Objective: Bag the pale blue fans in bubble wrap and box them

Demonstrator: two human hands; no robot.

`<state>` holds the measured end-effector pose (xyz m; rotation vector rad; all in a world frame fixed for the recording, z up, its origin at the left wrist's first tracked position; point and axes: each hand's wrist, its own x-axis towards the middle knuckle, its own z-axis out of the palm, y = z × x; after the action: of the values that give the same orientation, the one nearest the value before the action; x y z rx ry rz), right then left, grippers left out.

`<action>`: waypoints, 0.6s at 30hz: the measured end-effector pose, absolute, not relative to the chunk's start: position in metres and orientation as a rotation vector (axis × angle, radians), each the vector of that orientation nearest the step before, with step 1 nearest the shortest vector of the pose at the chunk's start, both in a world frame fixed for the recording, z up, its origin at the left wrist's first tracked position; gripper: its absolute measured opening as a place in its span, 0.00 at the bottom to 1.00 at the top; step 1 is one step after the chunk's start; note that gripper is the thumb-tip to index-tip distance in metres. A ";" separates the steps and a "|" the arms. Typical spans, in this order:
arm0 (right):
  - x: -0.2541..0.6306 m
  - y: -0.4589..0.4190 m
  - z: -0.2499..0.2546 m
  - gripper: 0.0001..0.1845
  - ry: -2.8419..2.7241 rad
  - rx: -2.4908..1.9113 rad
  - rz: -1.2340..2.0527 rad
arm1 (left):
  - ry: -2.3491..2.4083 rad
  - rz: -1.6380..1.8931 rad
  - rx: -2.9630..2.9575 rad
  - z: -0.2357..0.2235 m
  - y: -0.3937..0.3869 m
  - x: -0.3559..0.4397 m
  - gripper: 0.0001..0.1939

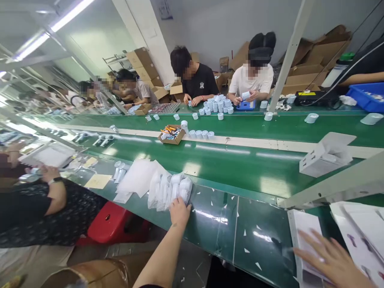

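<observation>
My left hand (pixel 180 214) has its fingers and thumb around the near end of a plastic-wrapped white device (pixel 185 188), the rightmost in a row of several wrapped ones (pixel 163 190) on the green bench. Left of this row, translucent plastic bags (pixel 135 178) lie in a pile, with unwrapped pale devices (pixel 120 171) beside them. My right hand (pixel 333 256), slightly blurred, has its fingers spread over a narrow white box (pixel 306 224) at the bench's right. It is partly in front of white printed cartons (pixel 360 232), and whether it touches the box I cannot tell.
Small white scraps (pixel 246 251) dot the bench (pixel 222 224). Beyond are a green belt (pixel 234 160), an open white box (pixel 324 156) and a tray of tools (pixel 171 135). Co-workers sit opposite and at left. A red stool (pixel 109 222) and cardboard drum (pixel 87 276) stand below.
</observation>
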<state>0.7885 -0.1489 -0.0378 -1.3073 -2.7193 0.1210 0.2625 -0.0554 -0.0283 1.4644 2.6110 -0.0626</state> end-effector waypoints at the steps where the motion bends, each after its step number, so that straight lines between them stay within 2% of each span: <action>1: 0.767 -0.154 -0.049 0.39 -2.824 -1.196 0.085 | 2.625 -0.048 1.478 -0.030 -0.059 0.266 0.28; 3: 0.728 -0.149 -0.058 0.29 -2.956 -1.040 0.063 | 2.672 -0.016 1.383 -0.032 -0.064 0.269 0.27; 5: 0.699 -0.135 -0.046 0.17 -3.012 -1.053 0.091 | 2.675 0.002 1.258 -0.032 -0.067 0.268 0.26; 6: 0.688 -0.127 -0.033 0.14 -3.015 -1.114 0.115 | 2.654 0.002 1.245 -0.031 -0.067 0.267 0.25; 9: 0.658 -0.106 0.020 0.11 -2.839 -1.397 0.224 | 2.576 0.011 1.294 -0.025 -0.069 0.263 0.22; 12: 0.625 -0.089 0.058 0.12 -2.379 -1.681 0.490 | 2.527 0.055 1.343 -0.015 -0.078 0.261 0.21; 15: 0.596 -0.075 0.056 0.17 -1.960 -1.703 0.726 | 2.430 0.181 1.398 -0.006 -0.094 0.261 0.20; 18: 0.579 -0.067 0.033 0.19 -1.785 -1.517 0.770 | 2.250 0.433 1.353 0.006 -0.107 0.257 0.25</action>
<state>0.5793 -0.0675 0.0331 -1.5167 -1.7849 0.7702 0.2573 -0.1071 0.0060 1.3531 2.2503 0.4329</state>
